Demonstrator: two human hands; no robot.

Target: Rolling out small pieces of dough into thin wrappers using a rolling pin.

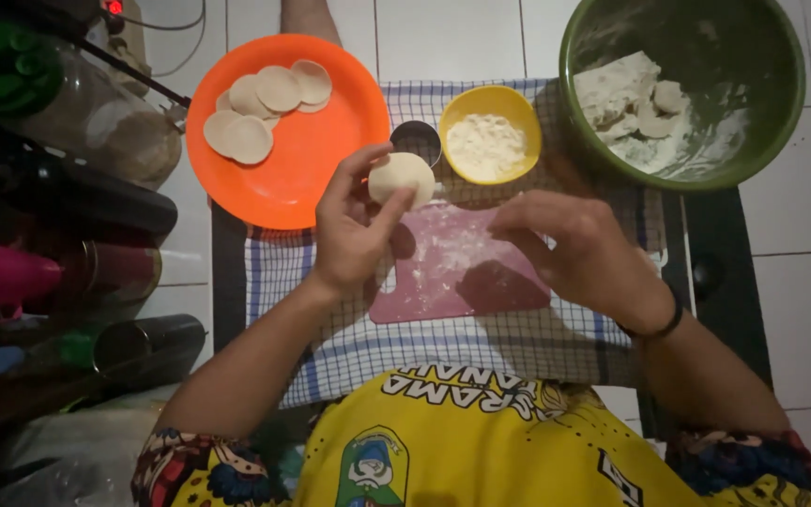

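- Nearest the person, on the blue-and-white checked cloth (349, 347), lies one pink floured cutting board (452, 268), its long axis running left to right.
- Over the board's right part, the right hand (579, 249) hovers with fingers loosely curled, holding nothing.
- Above the board's far left corner, the left hand (354, 230) pinches one round pale dough disc (402, 177) between thumb and fingertips, flat face tilted up.
- Just behind the disc stands one round metal cutter (416, 141).
- Beside it: one yellow bowl of flour (490, 134).
- At the cloth's far left edge, one orange plastic plate (316, 155) carries about five cut dough rounds (265, 108).
- Far right, one green mixing bowl (762, 141) holds dough scraps (626, 99).
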